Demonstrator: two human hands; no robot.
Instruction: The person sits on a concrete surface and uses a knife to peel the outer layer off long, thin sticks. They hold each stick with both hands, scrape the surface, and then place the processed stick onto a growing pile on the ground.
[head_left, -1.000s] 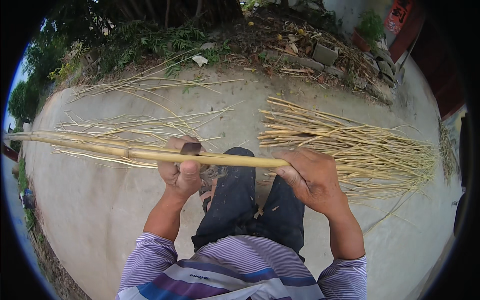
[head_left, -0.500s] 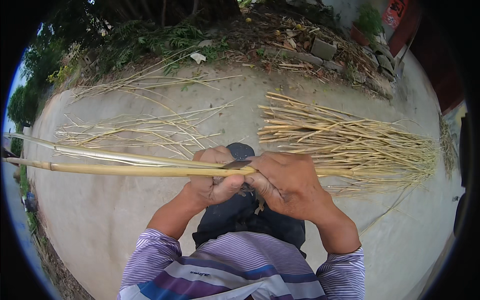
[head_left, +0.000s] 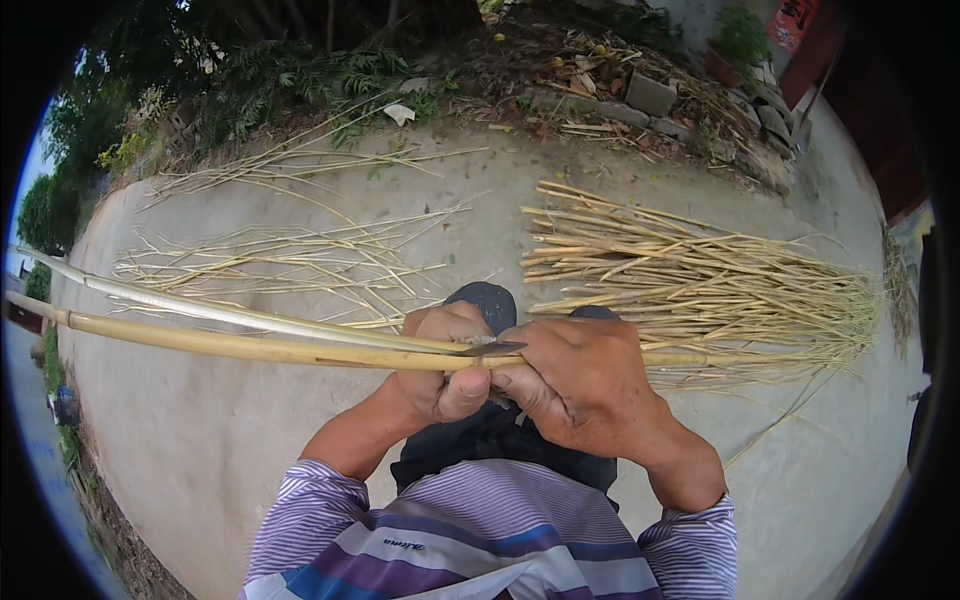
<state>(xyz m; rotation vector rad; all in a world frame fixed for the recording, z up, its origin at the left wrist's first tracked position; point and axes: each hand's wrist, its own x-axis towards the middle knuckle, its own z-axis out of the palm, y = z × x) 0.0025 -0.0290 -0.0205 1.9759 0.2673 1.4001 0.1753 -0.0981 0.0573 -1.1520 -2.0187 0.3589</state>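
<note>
Since before, your left hand and right hand grip closer on the long yellow bamboo stick; keep the small dark blade flat.

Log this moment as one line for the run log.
left hand: grips bamboo pole | right hand: holds knife at split | peeled strip lifting off | strip pile on ground

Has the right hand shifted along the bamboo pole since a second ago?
Yes. The right hand has slid left along the bamboo pole, away from the bundle of split strips on the ground, and now meets the left hand at the blade.
</note>
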